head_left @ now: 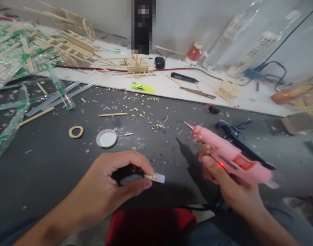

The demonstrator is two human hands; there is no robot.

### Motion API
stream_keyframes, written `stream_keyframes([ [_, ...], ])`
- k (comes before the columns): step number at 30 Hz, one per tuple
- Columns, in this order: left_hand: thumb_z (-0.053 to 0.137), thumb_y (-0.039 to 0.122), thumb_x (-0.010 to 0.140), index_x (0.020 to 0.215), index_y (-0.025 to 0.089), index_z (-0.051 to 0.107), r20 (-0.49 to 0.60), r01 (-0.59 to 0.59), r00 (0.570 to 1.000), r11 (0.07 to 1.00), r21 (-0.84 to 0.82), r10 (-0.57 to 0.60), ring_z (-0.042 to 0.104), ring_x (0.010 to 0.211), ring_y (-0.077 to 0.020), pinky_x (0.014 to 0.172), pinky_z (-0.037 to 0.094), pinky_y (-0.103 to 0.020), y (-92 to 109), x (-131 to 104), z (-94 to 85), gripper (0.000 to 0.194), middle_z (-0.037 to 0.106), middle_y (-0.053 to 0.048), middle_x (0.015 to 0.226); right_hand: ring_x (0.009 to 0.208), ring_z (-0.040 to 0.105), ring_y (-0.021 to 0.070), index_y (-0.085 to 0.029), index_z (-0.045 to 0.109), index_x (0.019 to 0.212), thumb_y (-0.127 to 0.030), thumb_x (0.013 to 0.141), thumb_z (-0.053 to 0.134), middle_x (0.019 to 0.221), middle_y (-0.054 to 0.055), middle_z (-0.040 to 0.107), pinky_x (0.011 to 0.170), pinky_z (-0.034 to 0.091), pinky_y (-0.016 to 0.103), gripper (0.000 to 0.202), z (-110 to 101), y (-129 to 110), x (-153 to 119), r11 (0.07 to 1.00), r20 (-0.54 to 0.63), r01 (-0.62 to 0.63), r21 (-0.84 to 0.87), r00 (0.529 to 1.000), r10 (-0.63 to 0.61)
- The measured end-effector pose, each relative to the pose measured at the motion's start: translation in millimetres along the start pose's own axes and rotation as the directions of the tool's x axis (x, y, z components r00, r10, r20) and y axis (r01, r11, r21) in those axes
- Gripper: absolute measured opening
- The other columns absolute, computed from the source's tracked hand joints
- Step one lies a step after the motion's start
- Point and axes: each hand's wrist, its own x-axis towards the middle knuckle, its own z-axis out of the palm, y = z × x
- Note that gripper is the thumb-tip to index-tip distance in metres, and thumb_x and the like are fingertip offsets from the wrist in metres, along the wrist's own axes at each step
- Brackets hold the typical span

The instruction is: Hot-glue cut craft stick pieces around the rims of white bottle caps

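Observation:
Between the thumb and forefinger of my left hand (pixel 120 177) is a small wooden piece (pixel 150 177) with a whitish translucent block (pixel 160 178) at its right end. My right hand (pixel 228 184) is wrapped round a pink glue gun (pixel 228 150), its metal nozzle pointing up and left, a red light glowing on its side. The gun is held above the dark table, apart from the wooden piece. Beyond my left hand lie a round white lid (pixel 106 138), a wooden ring (pixel 76 132) and a short stick (pixel 128 134).
Plastic wrappers (pixel 8 78) and stick models (pixel 74 48) crowd the back left. A yellow lighter (pixel 143 87), black pen (pixel 184 77) and craft knife (pixel 197 92) lie across the back. Dark blue pliers-like tool (pixel 248 148) sits behind the gun; bottles (pixel 259 51) stand back right.

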Motion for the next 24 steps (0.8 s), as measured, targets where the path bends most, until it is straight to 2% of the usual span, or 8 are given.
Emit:
stream_keyframes([
  [2, 0.079, 0.020, 0.089, 0.090, 0.031, 0.077, -0.019, -0.040, 0.999, 0.999, -0.007, 0.040, 0.076, 0.084, -0.0135, 0.080, 0.054, -0.021, 5, 0, 0.2, 0.012, 0.081, 0.007, 0.091, 0.067, 0.059, 0.0198, -0.022, 0.061, 0.105, -0.036, 0.091, 0.069, 0.083, 0.004, 0.064, 0.061, 0.047, 0.033, 0.021, 0, -5, 10, 0.929, -0.026, 0.150, -0.337, 0.985, -0.169],
  [4, 0.078, 0.015, 0.088, 0.088, 0.029, 0.076, -0.045, -0.080, 0.996, 0.997, -0.011, 0.079, 0.076, 0.084, -0.0139, 0.080, 0.055, -0.022, 9, -1, -0.2, 0.014, 0.081, 0.005, 0.089, 0.077, 0.062, 0.0237, -0.019, 0.059, 0.112, -0.028, 0.088, 0.065, 0.094, 0.008, 0.064, 0.068, 0.050, 0.037, 0.026, 3, -5, 18, 0.813, 0.074, 0.264, -0.519, 0.961, -0.266],
  [8, 0.077, 0.008, 0.087, 0.090, 0.027, 0.075, -0.102, -0.214, 0.971, 0.976, 0.045, 0.217, 0.077, 0.084, -0.0152, 0.080, 0.056, -0.024, 19, -6, -1.6, 0.020, 0.081, 0.003, 0.089, 0.096, 0.064, 0.0305, -0.014, 0.058, 0.120, -0.020, 0.086, 0.057, 0.111, 0.015, 0.063, 0.083, 0.053, 0.046, 0.035, 10, -1, 22, 0.739, 0.239, 0.378, -0.558, 0.926, -0.293],
  [11, 0.075, 0.003, 0.086, 0.092, 0.028, 0.074, -0.100, -0.283, 0.951, 0.953, 0.107, 0.294, 0.077, 0.086, -0.0159, 0.081, 0.057, -0.024, 27, -12, -2.0, 0.025, 0.082, 0.004, 0.089, 0.106, 0.062, 0.0368, -0.012, 0.061, 0.118, -0.020, 0.084, 0.056, 0.121, 0.021, 0.062, 0.087, 0.052, 0.054, 0.035, 11, -10, 14, 0.696, 0.144, 0.433, -0.573, 0.889, -0.435],
  [13, 0.075, 0.003, 0.086, 0.092, 0.028, 0.074, -0.094, -0.331, 0.933, 0.932, 0.149, 0.347, 0.076, 0.086, -0.0146, 0.082, 0.057, -0.023, 32, -14, -1.6, 0.026, 0.081, 0.005, 0.088, 0.107, 0.064, 0.0345, -0.014, 0.062, 0.116, -0.020, 0.087, 0.061, 0.117, 0.019, 0.064, 0.088, 0.053, 0.051, 0.030, 13, -24, 5, 0.690, 0.050, 0.527, -0.497, 0.811, -0.583],
  [15, 0.076, 0.005, 0.087, 0.091, 0.030, 0.073, -0.095, -0.353, 0.922, 0.916, 0.189, 0.375, 0.076, 0.083, -0.0118, 0.083, 0.057, -0.020, 37, -14, -0.8, 0.025, 0.080, 0.008, 0.086, 0.103, 0.067, 0.0264, -0.018, 0.063, 0.121, -0.015, 0.087, 0.066, 0.113, 0.014, 0.069, 0.088, 0.056, 0.040, 0.034, 17, -40, -7, 0.682, 0.079, 0.666, -0.302, 0.731, -0.678],
  [17, 0.076, 0.007, 0.088, 0.091, 0.031, 0.072, -0.096, -0.341, 0.925, 0.914, 0.219, 0.368, 0.075, 0.082, -0.0096, 0.083, 0.056, -0.017, 40, -15, 0.1, 0.025, 0.080, 0.010, 0.087, 0.094, 0.071, 0.0201, -0.020, 0.063, 0.126, -0.011, 0.088, 0.067, 0.108, 0.010, 0.073, 0.082, 0.059, 0.031, 0.039, 23, -53, -16, 0.677, 0.143, 0.726, -0.121, 0.687, -0.712],
  [24, 0.077, 0.015, 0.090, 0.090, 0.033, 0.071, -0.055, -0.325, 0.937, 0.921, 0.215, 0.344, 0.076, 0.077, -0.0122, 0.075, 0.057, -0.018, 37, -18, 5.1, 0.020, 0.081, 0.008, 0.085, 0.076, 0.076, 0.0158, -0.019, 0.077, 0.104, -0.009, 0.094, 0.069, 0.090, 0.007, 0.080, 0.069, 0.061, 0.023, 0.016, 30, -58, -18, 0.705, 0.065, 0.709, -0.028, 0.705, -0.706],
])
